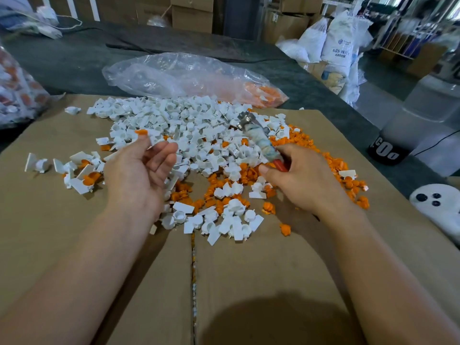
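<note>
white sack point(339, 38): "ABS RESI…" | black container point(385, 152): "CO", partly legible

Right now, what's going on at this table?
A person is working through a heap of small plastic parts spread on a cardboard sheet. The right hand grips a tape-wrapped tool by its red handle, with the metal head over the white parts. The left hand, palm up, appears to pinch one orange piece at its fingertips. More orange parts lie mixed in on the right, and a clear plastic bag lies behind the heap.
</note>
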